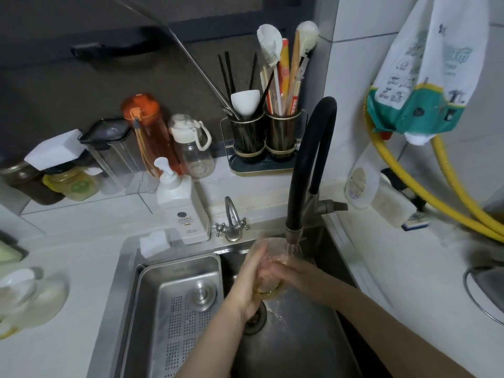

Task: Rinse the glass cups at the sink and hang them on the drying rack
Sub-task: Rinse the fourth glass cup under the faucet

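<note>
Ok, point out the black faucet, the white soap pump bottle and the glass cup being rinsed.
black faucet (313, 148), head view, on its arched hose.
white soap pump bottle (185, 211), head view, on its body.
glass cup (268, 285), head view, on its lower wall between the hands.

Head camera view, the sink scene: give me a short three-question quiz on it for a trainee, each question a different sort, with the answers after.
1. True or false: water is running from the black curved hose faucet onto the clear glass cup.
2. Which hands hold the cup? A) left hand only B) right hand only C) both
3. Fill in: the perforated steel drain tray sits in the ____ part of the stainless steel sink.

Key: 1 true; 2 C; 3 left.
</note>
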